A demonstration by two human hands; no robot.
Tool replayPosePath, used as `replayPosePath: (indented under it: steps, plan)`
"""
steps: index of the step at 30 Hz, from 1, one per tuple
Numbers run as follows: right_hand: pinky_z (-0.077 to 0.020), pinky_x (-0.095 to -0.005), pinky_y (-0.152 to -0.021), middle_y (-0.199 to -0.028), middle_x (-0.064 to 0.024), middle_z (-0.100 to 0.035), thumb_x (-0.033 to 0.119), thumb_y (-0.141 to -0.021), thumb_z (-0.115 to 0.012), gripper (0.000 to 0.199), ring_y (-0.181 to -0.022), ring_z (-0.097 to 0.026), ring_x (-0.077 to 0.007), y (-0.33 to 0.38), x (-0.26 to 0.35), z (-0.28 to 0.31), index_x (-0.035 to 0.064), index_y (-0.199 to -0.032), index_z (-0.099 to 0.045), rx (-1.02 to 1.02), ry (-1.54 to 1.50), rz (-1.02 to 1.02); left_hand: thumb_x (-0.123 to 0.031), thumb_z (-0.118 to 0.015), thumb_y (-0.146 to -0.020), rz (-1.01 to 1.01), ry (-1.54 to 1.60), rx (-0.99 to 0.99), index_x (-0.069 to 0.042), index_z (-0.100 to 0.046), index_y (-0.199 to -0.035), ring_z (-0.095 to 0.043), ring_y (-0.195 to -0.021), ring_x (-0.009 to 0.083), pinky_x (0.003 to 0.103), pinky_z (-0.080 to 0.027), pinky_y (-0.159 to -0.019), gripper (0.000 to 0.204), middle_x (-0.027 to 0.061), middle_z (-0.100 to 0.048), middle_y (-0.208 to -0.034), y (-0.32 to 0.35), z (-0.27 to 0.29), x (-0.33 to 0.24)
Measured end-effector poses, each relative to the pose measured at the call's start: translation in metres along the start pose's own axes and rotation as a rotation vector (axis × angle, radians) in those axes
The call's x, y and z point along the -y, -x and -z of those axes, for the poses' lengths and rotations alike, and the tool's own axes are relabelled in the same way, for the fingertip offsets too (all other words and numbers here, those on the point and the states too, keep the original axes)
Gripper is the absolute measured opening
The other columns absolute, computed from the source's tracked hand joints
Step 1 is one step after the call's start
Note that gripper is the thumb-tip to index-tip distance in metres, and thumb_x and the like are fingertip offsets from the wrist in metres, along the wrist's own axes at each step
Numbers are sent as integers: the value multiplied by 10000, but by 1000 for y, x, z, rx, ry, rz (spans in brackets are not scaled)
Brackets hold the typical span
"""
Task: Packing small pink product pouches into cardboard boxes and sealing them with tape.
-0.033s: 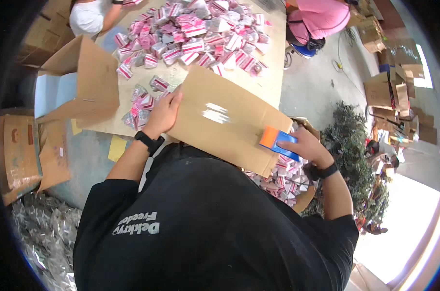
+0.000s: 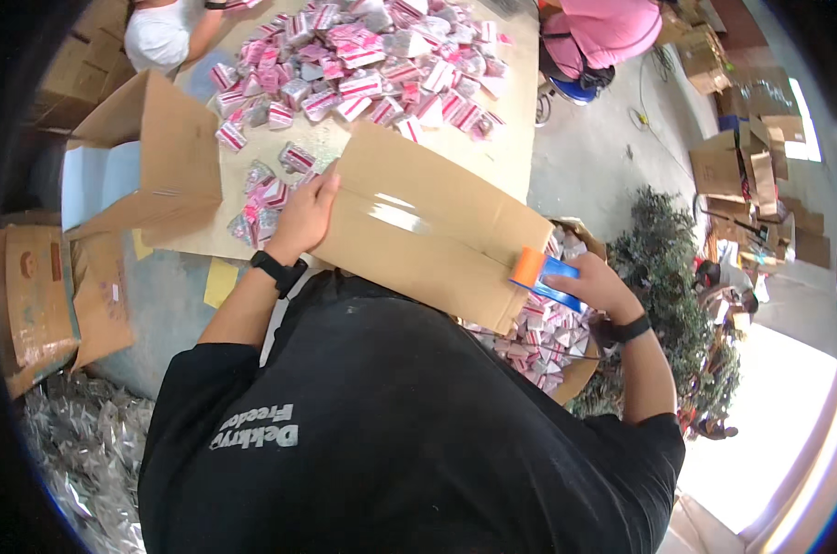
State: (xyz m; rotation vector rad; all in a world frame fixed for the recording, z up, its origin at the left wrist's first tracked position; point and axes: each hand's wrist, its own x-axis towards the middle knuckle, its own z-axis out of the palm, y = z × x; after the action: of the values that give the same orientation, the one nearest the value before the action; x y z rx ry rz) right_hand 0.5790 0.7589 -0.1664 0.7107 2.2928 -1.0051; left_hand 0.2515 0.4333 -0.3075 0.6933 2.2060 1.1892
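A long brown cardboard box [image 2: 428, 235] lies slantwise in front of me, with a shiny strip of glare on its upper face. My left hand [image 2: 310, 220] is closed on its left end, thumb on top. In my right hand [image 2: 598, 284] is a blue tape dispenser [image 2: 557, 288] with an orange front part, held at the box's right end. My right fingers wrap the dispenser's blue handle. Below and right of the box, an open carton [image 2: 580, 379] holds many small pink-and-white wrapped packets [image 2: 534, 346], partly hidden by the box.
A pile of similar packets [image 2: 363, 69] covers the far table [image 2: 502, 171]. An open carton [image 2: 183, 138] stands at the left. Two people work beyond, one in white [image 2: 160, 37], one in pink [image 2: 612, 32]. Dark green foliage [image 2: 658, 268] stands at right, crinkled clear plastic [image 2: 86, 452] at lower left.
The tape dispenser has shifted a little right, to the box's right end, and tilted. The box sits slightly farther left. My left hand keeps its hold.
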Motion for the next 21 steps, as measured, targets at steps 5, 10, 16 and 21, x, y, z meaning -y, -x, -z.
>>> replayPosePath:
  steps: [5, 10, 16, 21]
  plan:
    - [-465, -381, -548, -551, -125, -590, 549, -812, -753, 575, -511, -585, -207, 58, -96, -4, -13, -704, -696, 28, 79, -335, -405, -466, -1064, 17, -16, 42, 11, -631, -1290, -675, -1110, 368, 403, -495, -949, 501, 255, -701, -1162, -4, 3, 3]
    - [-499, -444, -600, -656, -198, -654, 652, -766, -733, 681, -605, -655, -331, 11, -130, -42, -27, -717, -705, -20, 190, -282, -369, -439, -1088, -15, 15, 48, 2, -578, -1379, -654, -1175, 273, 354, -478, -995, 492, 214, -693, -1241, -6, 1, 9]
    - [-504, -471, -648, -724, -244, -677, 699, -787, -670, 731, -669, -667, -374, -36, -95, -52, -29, -809, -733, 8, 215, -199, -373, -422, -1089, -11, -101, 62, 12, -588, -1354, -643, -1164, 362, 390, -476, -999, 496, 234, -684, -1234, -9, 6, -2]
    - [-530, -472, -761, -848, -236, -717, 651, -812, -642, 637, -807, -696, -387, -63, -92, -55, 34, -912, -766, 127, 149, -137, -331, -423, -1070, 3, -553, 274, 88, -487, -1368, -576, -1185, 473, 496, -468, -997, 518, 315, -628, -1251, -34, 13, -38]
